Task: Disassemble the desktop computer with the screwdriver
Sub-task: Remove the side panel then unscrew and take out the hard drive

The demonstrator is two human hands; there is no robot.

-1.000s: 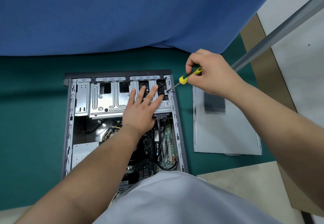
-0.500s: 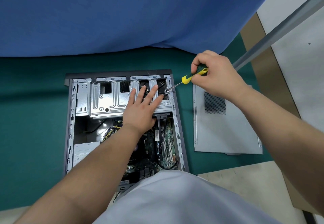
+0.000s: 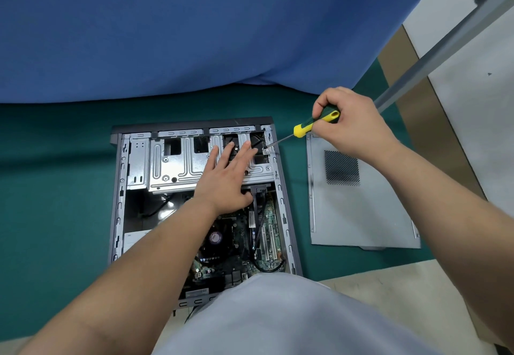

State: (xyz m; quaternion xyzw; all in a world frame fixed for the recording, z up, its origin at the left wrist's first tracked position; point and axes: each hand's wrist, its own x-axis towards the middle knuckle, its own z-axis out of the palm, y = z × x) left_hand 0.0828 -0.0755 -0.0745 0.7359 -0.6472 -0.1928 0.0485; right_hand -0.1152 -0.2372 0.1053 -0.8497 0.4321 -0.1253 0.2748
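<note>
Head view: your left hand [image 3: 226, 179] lies flat, fingers spread, on the drive cage [image 3: 178, 171] of the open case [image 3: 118, 210]. Your right hand [image 3: 351, 123], up and right of it, grips the screwdriver [image 3: 308, 126]; tip on 1 screw [image 3: 265, 149] just beyond your left fingertips. Side panel [image 3: 361, 210] lies below your right hand.

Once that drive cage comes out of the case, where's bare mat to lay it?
Widest bare green mat lies left of the computer case, up to the blue cloth. A narrower strip runs between case and side panel. The right is crowded: right hand with screwdriver; left hand presses the drive cage.
</note>
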